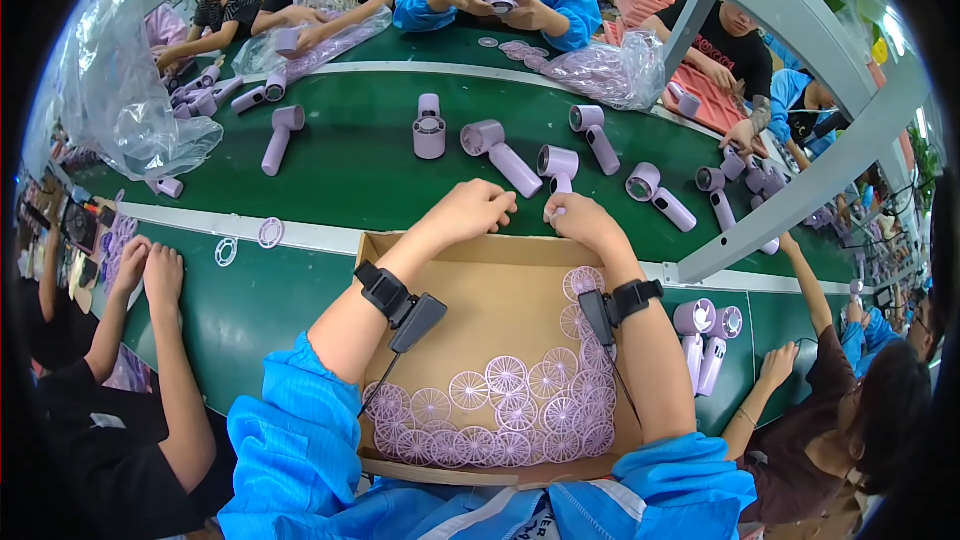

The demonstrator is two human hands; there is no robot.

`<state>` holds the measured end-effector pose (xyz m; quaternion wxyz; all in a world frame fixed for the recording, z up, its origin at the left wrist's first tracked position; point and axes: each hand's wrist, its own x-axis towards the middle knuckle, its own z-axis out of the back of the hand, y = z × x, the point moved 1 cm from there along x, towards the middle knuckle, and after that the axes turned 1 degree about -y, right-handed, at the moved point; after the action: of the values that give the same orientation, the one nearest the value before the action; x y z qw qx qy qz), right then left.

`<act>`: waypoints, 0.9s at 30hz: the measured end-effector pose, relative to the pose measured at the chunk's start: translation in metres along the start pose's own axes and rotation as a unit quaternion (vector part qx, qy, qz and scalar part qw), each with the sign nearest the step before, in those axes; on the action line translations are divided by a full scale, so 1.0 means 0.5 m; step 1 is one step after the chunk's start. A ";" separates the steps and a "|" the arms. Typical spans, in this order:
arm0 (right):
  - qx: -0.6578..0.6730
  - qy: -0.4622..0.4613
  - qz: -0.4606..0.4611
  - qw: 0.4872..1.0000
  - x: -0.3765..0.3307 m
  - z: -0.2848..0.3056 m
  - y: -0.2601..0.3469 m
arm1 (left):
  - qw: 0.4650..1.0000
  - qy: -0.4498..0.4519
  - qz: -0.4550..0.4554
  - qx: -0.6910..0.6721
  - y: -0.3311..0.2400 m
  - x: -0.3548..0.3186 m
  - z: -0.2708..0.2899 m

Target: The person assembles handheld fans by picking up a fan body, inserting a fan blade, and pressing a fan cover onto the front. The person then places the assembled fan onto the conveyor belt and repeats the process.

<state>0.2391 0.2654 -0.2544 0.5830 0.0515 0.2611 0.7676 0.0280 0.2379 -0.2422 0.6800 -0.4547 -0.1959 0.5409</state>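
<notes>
My right hand (578, 218) is closed round the lower handle of a lilac handheld fan (558, 162), whose round head points away from me over the green belt. Beside it, my left hand (475, 210) hovers at the far edge of the cardboard box (430, 290) with its fingers curled in. Whether anything sits in those fingers is hidden. Just beyond the left hand lies another lilac fan (500, 155), apart from it. Below my forearms, the box holds many round lilac fan grilles (507, 410), heaped along its near and right sides.
More lilac fans (430, 128) lie scattered on the green conveyor belt (350, 150). Two fans (705, 335) stand right of the box; two rings (228, 252) lie left. A grey metal post (800, 170) slants across the right. Co-workers sit opposite and on both sides.
</notes>
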 end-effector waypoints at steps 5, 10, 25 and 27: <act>0.061 -0.163 0.129 0.976 -0.063 0.008 0.072 | 0.974 0.052 0.063 -0.212 0.016 0.010 -0.017; 0.049 -0.065 0.305 0.949 -0.137 0.016 0.174 | 0.896 0.040 0.037 -0.441 0.018 -0.001 0.014; -0.262 0.185 0.356 0.878 -0.263 -0.204 0.207 | 0.872 -0.091 -0.078 -0.475 -0.025 -0.003 0.008; -0.237 0.213 0.376 0.870 -0.263 -0.202 0.221 | 0.877 -0.086 -0.084 -0.466 -0.020 -0.003 0.013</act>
<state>0.1460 0.0896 -0.2605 0.1752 -0.1586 0.1503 0.9600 0.0282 0.2393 -0.2305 0.4129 -0.6521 -0.5208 0.3648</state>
